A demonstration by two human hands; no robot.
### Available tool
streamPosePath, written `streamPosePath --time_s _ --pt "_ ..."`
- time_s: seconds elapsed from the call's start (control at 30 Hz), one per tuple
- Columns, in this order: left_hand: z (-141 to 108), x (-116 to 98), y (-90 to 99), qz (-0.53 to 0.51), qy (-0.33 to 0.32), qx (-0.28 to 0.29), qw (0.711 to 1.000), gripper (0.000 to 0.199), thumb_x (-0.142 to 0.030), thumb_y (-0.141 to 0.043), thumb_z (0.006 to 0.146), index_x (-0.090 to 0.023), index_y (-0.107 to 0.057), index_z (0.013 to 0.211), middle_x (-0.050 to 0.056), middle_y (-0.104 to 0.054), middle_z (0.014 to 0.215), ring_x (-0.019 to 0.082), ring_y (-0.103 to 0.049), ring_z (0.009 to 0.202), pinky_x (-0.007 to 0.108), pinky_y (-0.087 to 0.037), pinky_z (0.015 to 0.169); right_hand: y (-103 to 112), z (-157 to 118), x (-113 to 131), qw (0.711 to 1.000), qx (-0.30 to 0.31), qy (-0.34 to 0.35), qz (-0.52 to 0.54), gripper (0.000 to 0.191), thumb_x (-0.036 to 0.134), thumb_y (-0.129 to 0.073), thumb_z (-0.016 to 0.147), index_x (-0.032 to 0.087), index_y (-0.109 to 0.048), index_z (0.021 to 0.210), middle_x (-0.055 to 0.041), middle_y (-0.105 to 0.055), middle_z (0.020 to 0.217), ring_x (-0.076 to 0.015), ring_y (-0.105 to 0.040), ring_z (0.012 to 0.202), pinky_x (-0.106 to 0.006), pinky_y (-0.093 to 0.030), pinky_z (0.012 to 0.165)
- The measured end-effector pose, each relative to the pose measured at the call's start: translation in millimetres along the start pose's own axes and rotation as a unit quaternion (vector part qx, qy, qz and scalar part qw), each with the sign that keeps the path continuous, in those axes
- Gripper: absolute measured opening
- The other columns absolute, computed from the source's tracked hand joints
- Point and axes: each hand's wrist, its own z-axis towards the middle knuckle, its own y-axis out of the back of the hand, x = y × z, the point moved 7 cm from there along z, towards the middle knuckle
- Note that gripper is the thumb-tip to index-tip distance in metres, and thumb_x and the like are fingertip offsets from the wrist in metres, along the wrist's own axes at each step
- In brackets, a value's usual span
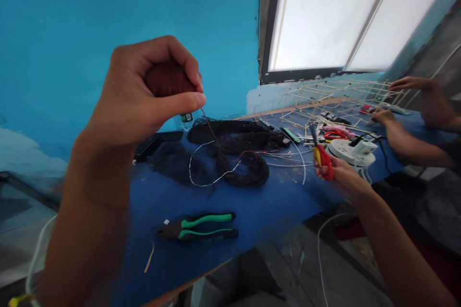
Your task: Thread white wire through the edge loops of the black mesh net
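My left hand (154,86) is raised in front of the blue wall, thumb and fingertips pinched on a thin dark red thread (209,124). The thread hangs down towards black, hair-like bundles (248,139) on the table. Out to the right, my right hand (338,172) grips scissors (322,158) with red and yellow handles, blades pointing up. Whether the blades are apart is unclear. Below the left hand lie pliers (201,226) with green and black handles. A looped whitish wire (190,168) rests over the bundles.
The blue table (266,216) runs along the wall. A white round power strip (345,151) stands near my right hand. Beyond it is a frame of thin wooden sticks (324,93), with another person's hands (383,116) at its right end. A bottle (186,119) stands behind the bundles.
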Motion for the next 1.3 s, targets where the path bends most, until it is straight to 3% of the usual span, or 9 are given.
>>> streamPosePath --time_s 0.1,0.17,0.33,0.43,0.53,0.73,0.9,1.07,1.3 --pt "10 -6 -0.1 -0.015 -0.034 -0.004 0.999 0.024 -0.011 -0.089 0.065 -0.020 -0.071 0.078 0.001 -0.066 0.072 0.016 -0.064 0.063 0.028 -0.049 0.054 -15 -24 18 0.979 0.039 0.020 0.200 0.028 0.025 -0.080 0.068 0.026 -0.058 0.086 -0.0021 -0.057 0.085 -0.0119 -0.054 0.066 -0.028 -0.043 0.059" --pt "15 -7 -1.7 -0.024 -0.041 0.004 0.999 0.025 -0.014 -0.090 0.065 -0.020 -0.071 0.079 0.002 -0.065 0.072 0.016 -0.063 0.062 0.029 -0.048 0.053 -39 -39 31 0.957 0.074 -0.005 0.282 0.022 0.032 -0.079 0.075 0.027 -0.062 0.089 -0.0031 -0.058 0.087 -0.0123 -0.054 0.066 -0.028 -0.044 0.059" --pt "21 -2 -7.2 -0.002 0.023 0.021 1.000 0.022 -0.010 -0.086 0.068 -0.017 -0.068 0.079 0.002 -0.062 0.073 0.016 -0.061 0.067 0.029 -0.047 0.058 -147 -105 67 0.855 0.307 -0.048 0.415 0.049 0.068 -0.054 0.085 0.022 -0.065 0.097 -0.0110 -0.065 0.093 -0.0178 -0.053 0.064 -0.037 -0.049 0.063" --pt "20 0 -10.4 0.002 0.045 0.030 0.999 0.020 -0.012 -0.084 0.071 -0.017 -0.067 0.080 0.001 -0.060 0.072 0.014 -0.062 0.065 0.029 -0.047 0.060 -207 -145 77 0.784 0.452 -0.077 0.418 0.054 0.071 -0.055 0.085 0.019 -0.065 0.097 -0.0119 -0.066 0.094 -0.0188 -0.056 0.070 -0.035 -0.049 0.069" --pt "17 1 -12.8 -0.001 0.059 0.042 0.997 0.020 -0.013 -0.085 0.070 -0.016 -0.068 0.080 0.000 -0.061 0.072 0.013 -0.063 0.065 0.028 -0.047 0.059 -243 -150 85 0.749 0.503 -0.130 0.412 0.054 0.069 -0.053 0.089 0.017 -0.063 0.097 -0.0124 -0.068 0.095 -0.0193 -0.059 0.076 -0.033 -0.048 0.073" --pt "1 -2 -18.3 -0.034 0.095 0.094 0.990 0.022 -0.009 -0.086 0.068 -0.017 -0.069 0.080 0.002 -0.066 0.071 0.013 -0.062 0.063 0.025 -0.046 0.051 -267 -112 138 0.769 0.497 -0.146 0.375 0.058 0.072 -0.065 0.080 0.017 -0.059 0.098 -0.0121 -0.069 0.092 -0.0199 -0.060 0.076 -0.033 -0.052 0.070" --pt "-13 1 -16.2 -0.056 0.131 0.105 0.984 0.013 -0.012 -0.080 0.077 -0.017 -0.069 0.080 0.000 -0.067 0.069 0.011 -0.063 0.057 0.023 -0.050 0.052 -276 -112 178 0.784 0.488 -0.111 0.368 0.056 0.073 -0.056 0.088 0.018 -0.059 0.093 -0.0039 -0.062 0.071 -0.0142 -0.054 0.059 -0.026 -0.048 0.054" --pt "-18 6 -9.6 -0.067 0.136 0.096 0.984 0.013 -0.013 -0.081 0.076 -0.017 -0.070 0.080 0.001 -0.067 0.068 0.011 -0.063 0.056 0.022 -0.049 0.050 -284 -100 178 0.828 0.414 -0.057 0.374 0.052 0.072 -0.062 0.087 0.020 -0.058 0.088 0.0053 -0.046 0.056 -0.0051 -0.029 0.039 -0.017 -0.022 0.031" --pt "-24 43 -3.6 -0.157 0.203 0.007 0.967 0.010 -0.017 -0.074 0.073 -0.019 -0.065 0.071 0.000 -0.061 0.059 0.010 -0.051 0.046 0.023 -0.037 0.042 -268 -85 156 0.860 0.377 -0.044 0.342 0.050 0.071 -0.064 0.086 0.021 -0.058 0.085 0.0057 -0.047 0.054 -0.0047 -0.028 0.034 -0.018 -0.025 0.025"
